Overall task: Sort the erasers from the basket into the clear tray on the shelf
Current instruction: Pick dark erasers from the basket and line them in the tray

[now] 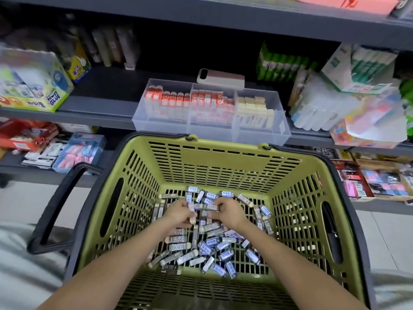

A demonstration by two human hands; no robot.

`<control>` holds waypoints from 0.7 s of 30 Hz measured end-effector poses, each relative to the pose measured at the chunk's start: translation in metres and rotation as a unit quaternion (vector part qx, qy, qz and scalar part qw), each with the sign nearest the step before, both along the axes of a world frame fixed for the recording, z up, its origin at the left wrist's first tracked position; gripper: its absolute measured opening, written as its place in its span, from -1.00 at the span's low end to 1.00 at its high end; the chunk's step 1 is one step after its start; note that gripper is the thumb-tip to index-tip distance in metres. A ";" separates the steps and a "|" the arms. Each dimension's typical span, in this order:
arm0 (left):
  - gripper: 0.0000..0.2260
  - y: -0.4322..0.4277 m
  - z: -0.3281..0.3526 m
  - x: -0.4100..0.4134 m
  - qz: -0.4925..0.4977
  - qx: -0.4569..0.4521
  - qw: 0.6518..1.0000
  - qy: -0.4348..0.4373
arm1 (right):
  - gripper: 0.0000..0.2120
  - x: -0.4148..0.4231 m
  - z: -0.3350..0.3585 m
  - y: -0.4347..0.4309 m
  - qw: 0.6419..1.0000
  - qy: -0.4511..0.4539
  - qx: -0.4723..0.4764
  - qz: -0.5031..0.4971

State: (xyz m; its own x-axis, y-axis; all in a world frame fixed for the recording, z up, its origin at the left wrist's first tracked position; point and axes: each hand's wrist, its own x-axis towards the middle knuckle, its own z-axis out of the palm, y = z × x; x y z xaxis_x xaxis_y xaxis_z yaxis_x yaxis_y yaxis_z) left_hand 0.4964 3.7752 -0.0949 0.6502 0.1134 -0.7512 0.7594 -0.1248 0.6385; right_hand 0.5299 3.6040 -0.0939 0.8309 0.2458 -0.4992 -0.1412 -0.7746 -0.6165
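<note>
Head view, near to far. 2 bare forearms enter from the lower edge and converge inside the basket [223, 166], a green slotted one with a black rim and a black handle [55, 209] lying out to the left. The left hand [178, 212] and right hand [230, 212] sit close together over the pile of erasers [201, 249], the fingers of both curled tightly inward. Between them a held eraser [205, 206] lies level, pinched at its left end by the left hand and at its right end by the right hand. Another pale eraser end shows beneath the left fingers. Whether either palm encloses more cannot be told, since the knuckles hide the palms. The pile covers the middle of the basket floor; some sleeves read "2B", and other print is blurred. Beyond the far basket wall, the clear tray [257, 135] sits at the front edge of the shelf [100, 108]. It has 3 compartments: 2 hold red-and-white items, the right one cream blocks. A pink-white device [221, 78] lies just behind the tray. Flanking goods are blurred, and the frame cuts off those at both sides.
</note>
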 end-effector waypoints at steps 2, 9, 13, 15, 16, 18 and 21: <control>-0.73 0.003 0.007 0.000 0.055 -0.102 0.993 0.027 | -0.64 -0.001 0.007 -0.003 0.987 0.043 0.096 -0.122; -0.81 -0.016 0.028 0.002 0.174 -0.369 0.913 0.020 | -0.81 -0.022 0.043 0.012 0.934 0.148 0.280 -0.166; -0.75 -0.025 0.026 0.007 0.266 -0.354 0.896 0.046 | -0.76 -0.024 0.049 0.006 0.972 0.103 0.210 -0.026; -0.80 -0.024 0.019 0.006 0.323 -0.307 0.892 0.070 | -0.72 -0.022 0.046 -0.001 0.990 -0.007 0.119 0.070; -0.82 -0.022 0.015 0.005 0.315 -0.275 0.905 0.079 | -0.69 -0.022 0.041 -0.004 0.986 -0.065 0.057 0.141; -0.89 -0.017 0.008 0.002 0.262 -0.221 0.935 0.093 | -0.59 -0.025 0.028 -0.008 0.953 -0.136 -0.013 0.269; -0.94 -0.006 0.005 0.000 0.241 -0.215 0.943 0.084 | -0.37 -0.033 0.009 -0.008 0.916 -0.191 -0.047 0.349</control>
State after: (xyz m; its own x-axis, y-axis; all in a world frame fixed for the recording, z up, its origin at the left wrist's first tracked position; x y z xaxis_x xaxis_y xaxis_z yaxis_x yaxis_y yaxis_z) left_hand 0.4959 3.7695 -0.0895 0.4685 0.0269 -0.8831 0.7563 0.5044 0.4166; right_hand 0.4967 3.5963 -0.0854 0.6057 0.7547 -0.2520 0.6209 -0.6464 -0.4435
